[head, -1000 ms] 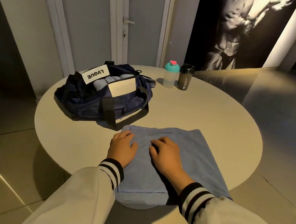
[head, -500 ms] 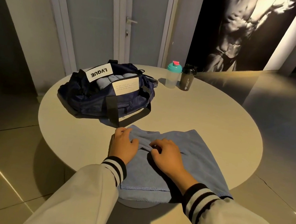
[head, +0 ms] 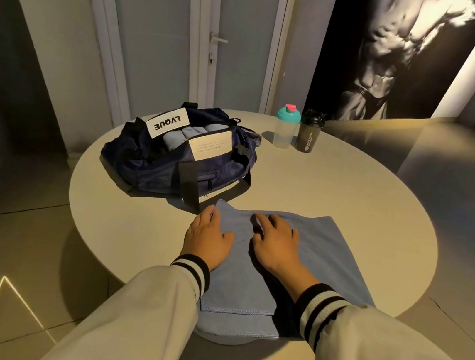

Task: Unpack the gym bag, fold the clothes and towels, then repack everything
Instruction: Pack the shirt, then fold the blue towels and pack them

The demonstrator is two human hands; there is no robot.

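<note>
Round counter [head: 350, 202], dim gym room. Navy gym bag [head: 170, 166] at 10 o'clock, open, pale rolled items inside. Blue towel [head: 327, 248] at 6 o'clock, partly folded. Left hand [head: 209, 237] and right hand [head: 277, 247] flat, fingers relaxed, pressing towel. Judgement: early stage; most unpacking, folding, repacking left.

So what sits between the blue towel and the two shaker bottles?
Only bare tabletop, in the head view, from the blue towel to the teal-lidded shaker and the black shaker; the navy gym bag lies left of that stretch.
</note>
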